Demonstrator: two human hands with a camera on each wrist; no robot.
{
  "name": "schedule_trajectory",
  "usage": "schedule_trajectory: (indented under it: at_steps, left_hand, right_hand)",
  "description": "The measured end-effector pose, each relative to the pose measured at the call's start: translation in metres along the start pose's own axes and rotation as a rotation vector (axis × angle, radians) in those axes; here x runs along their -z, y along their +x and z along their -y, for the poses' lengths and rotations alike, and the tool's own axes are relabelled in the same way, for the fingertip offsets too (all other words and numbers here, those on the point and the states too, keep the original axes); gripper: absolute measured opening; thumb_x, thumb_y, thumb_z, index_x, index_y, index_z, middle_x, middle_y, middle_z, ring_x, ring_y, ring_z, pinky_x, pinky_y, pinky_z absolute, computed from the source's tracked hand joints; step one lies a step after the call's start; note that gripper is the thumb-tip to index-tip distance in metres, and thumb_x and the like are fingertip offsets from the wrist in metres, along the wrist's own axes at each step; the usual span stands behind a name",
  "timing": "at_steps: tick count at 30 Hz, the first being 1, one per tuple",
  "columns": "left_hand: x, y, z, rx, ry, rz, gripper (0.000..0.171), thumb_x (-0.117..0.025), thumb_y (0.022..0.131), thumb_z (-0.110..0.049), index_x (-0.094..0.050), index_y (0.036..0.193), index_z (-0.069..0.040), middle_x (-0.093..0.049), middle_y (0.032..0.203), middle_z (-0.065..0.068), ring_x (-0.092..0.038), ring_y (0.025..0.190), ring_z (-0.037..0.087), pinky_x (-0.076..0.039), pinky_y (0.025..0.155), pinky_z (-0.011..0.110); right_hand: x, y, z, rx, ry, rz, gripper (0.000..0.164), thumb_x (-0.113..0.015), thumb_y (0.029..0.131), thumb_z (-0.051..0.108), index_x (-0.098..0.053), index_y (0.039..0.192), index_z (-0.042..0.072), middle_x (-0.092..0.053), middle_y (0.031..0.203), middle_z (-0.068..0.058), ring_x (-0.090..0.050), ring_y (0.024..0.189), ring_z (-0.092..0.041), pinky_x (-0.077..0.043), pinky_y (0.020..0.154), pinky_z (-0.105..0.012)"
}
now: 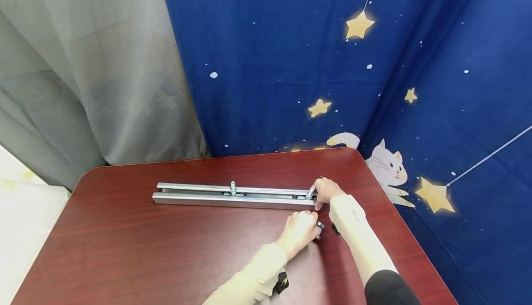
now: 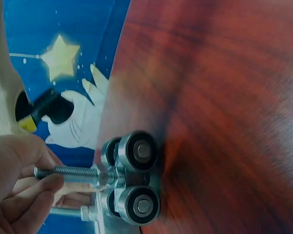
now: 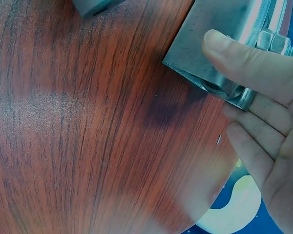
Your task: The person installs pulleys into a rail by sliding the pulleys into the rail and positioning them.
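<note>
A long metal channel rail [image 1: 232, 201] lies across the table. Two upright bolts stick out of its slot, one near the middle [image 1: 233, 188] and the other near the right end [image 1: 310, 192]. My right hand [image 1: 327, 189] grips that right end; in the right wrist view the thumb [image 3: 219, 41] presses the rail's side wall [image 3: 200, 53]. In front of the rail end, my left hand [image 1: 298, 231] pinches the threaded bolt [image 2: 75, 173] of a roller trolley [image 2: 139, 204]. Several dark-rimmed wheels show on this trolley, which is apart from the rail.
The reddish-brown wooden table [image 1: 166, 249] has a rounded far right corner. Behind it hang a grey curtain [image 1: 124, 65] and a blue curtain [image 1: 270, 65] with stars and a cat. A white surface [image 1: 29, 222] lies to the left.
</note>
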State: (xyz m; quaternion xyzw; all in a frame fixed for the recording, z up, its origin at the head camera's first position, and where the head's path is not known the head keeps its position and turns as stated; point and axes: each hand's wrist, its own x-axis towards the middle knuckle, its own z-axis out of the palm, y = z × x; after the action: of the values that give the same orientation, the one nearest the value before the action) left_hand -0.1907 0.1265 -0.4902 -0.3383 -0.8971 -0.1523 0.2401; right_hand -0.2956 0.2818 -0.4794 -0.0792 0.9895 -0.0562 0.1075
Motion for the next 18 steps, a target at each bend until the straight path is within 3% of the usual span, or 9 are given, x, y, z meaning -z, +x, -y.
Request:
schedule_trajectory:
  at_steps: [4, 9, 14, 18]
  left_hand:
    - [-0.008, 0.011, 0.004, 0.011, 0.007, 0.020, 0.011, -0.068, 0.069, -0.020, -0.058, 0.068, -0.016, -0.060, 0.064, -0.003, -0.059, 0.052, 0.017, -0.045, 0.043, 0.026]
    - [-0.011, 0.014, 0.009, 0.006, -0.013, 0.038, 0.013, -0.068, 0.072, -0.024, -0.058, 0.072, -0.016, -0.063, 0.070, -0.004, -0.062, 0.058, 0.016, -0.046, 0.046, 0.026]
    - [-0.016, 0.010, 0.012, 0.020, -0.122, 0.070, 0.016, -0.069, 0.075, -0.027, -0.059, 0.082, -0.016, -0.064, 0.077, -0.003, -0.064, 0.069, 0.015, -0.048, 0.054, 0.027]
    - [-0.024, 0.006, 0.016, 0.010, -0.209, 0.028, 0.015, -0.068, 0.078, -0.026, -0.061, 0.085, -0.015, -0.066, 0.079, -0.004, -0.065, 0.071, 0.015, -0.049, 0.057, 0.026]
  right_hand:
    - [-0.001, 0.001, -0.001, 0.016, -0.004, -0.011, 0.034, -0.085, 0.047, 0.013, -0.063, 0.072, 0.010, -0.056, 0.068, -0.002, -0.048, 0.062, -0.019, -0.044, 0.060, -0.035]
    - [-0.002, 0.002, -0.001, 0.019, -0.008, -0.021, 0.031, -0.084, 0.047, 0.011, -0.063, 0.069, 0.012, -0.056, 0.068, -0.003, -0.048, 0.062, -0.019, -0.045, 0.059, -0.034]
    - [-0.002, 0.002, -0.002, 0.007, -0.006, -0.019, 0.034, -0.086, 0.045, 0.014, -0.063, 0.070, 0.011, -0.057, 0.069, -0.003, -0.049, 0.063, -0.019, -0.046, 0.061, -0.036]
    - [-0.003, 0.002, -0.001, 0.010, 0.002, -0.016, 0.038, -0.088, 0.045, 0.015, -0.064, 0.074, 0.010, -0.058, 0.071, -0.003, -0.050, 0.065, -0.019, -0.046, 0.062, -0.036]
